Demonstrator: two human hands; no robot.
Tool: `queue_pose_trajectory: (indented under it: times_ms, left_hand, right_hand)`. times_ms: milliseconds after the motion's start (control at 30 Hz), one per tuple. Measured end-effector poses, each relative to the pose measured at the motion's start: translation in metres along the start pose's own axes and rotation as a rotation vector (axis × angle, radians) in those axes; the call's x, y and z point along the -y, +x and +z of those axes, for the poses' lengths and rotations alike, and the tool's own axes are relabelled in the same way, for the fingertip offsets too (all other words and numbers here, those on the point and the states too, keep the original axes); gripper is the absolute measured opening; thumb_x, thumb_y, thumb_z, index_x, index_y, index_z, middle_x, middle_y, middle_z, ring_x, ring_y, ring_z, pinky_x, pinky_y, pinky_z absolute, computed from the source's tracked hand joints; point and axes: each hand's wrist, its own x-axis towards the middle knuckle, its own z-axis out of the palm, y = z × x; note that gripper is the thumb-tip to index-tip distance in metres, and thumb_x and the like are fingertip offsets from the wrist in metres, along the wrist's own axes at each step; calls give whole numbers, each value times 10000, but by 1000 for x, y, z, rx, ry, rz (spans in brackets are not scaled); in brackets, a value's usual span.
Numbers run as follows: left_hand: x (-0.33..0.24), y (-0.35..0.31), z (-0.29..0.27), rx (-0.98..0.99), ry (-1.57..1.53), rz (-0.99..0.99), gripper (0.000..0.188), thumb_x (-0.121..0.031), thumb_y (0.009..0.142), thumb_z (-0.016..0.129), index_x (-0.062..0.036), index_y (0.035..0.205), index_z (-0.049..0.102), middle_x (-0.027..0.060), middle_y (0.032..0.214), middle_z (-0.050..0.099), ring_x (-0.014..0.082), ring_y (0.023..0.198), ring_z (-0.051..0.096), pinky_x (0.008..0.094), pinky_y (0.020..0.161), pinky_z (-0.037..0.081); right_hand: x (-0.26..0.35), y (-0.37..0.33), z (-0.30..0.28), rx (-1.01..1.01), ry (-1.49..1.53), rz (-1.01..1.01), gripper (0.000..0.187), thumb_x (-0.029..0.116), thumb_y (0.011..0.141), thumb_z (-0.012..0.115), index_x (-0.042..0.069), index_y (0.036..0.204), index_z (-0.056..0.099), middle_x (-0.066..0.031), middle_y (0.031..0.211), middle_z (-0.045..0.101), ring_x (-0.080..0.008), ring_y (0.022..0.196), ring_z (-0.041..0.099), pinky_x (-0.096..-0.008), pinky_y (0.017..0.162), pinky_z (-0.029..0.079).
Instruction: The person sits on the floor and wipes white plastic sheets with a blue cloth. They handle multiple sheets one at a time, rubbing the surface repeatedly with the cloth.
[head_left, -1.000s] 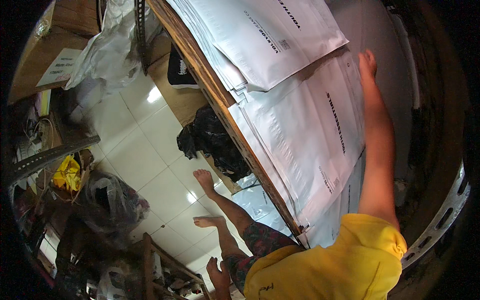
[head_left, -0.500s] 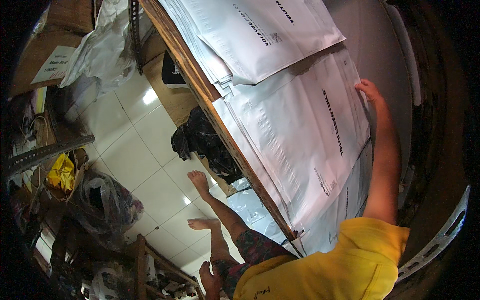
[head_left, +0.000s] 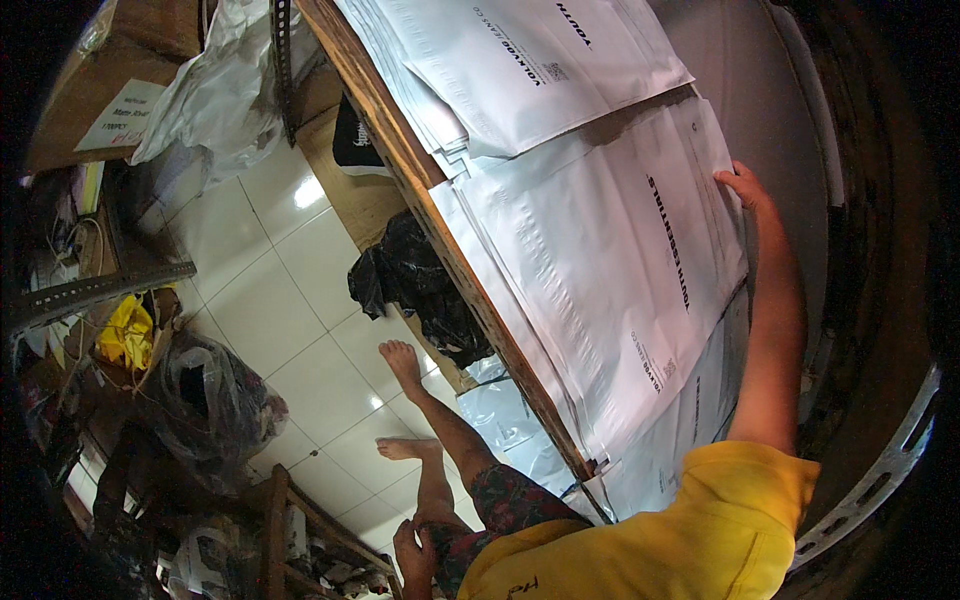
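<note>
Having been reaching beside it, the right hand (head_left: 743, 186), upper right, is now touching the edge of the white mailer stack (head_left: 600, 260), centre-right, bringing it within grasp; fingers half-curled, grip indeterminable. The left hand (head_left: 413, 550), lower centre, is hanging loosely curled, contents unclear.

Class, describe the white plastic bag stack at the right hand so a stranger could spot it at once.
Find the brown wooden edge beside the white tiled floor. Right of it, between white bags above and bluish-white bags below, lies the flat white plastic bag stack. Only this stack has the bare right hand at its edge.
</note>
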Motion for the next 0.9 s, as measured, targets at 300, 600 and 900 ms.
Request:
queue_pose_trajectory:
  times_ms: [300, 600, 900]
  left_hand:
    - [2, 9, -3, -15, 13, 45, 449, -268, 967, 531, 87, 1232, 604, 304, 1305, 561, 445, 1255, 494, 497, 1090, 383]
    - [13, 10, -4, -49, 52, 44, 447, -283, 990, 531, 92, 1221, 607, 301, 1282, 579, 432, 1243, 512, 487, 1077, 401]
    - [25, 6, -6, -91, -16, 38, 481, -306, 977, 567, 105, 1225, 594, 294, 1302, 570, 425, 1250, 513, 476, 1089, 391]
  right_hand:
    - [-3, 4, 5, -30, 54, 35, 723, 396, 774, 728, 46, 1379, 543, -181, 1272, 633, -347, 1137, 608, -477, 1010, 439]
    - [-3, -8, 10, -229, -31, -32, 755, 367, 769, 751, 22, 1396, 512, -195, 1259, 639, -340, 1129, 625, -470, 998, 460]
    - [15, -74, 28, -618, -408, -190, 489, 323, 930, 617, 3, 1299, 590, -210, 1190, 673, -362, 1104, 648, -450, 959, 490]
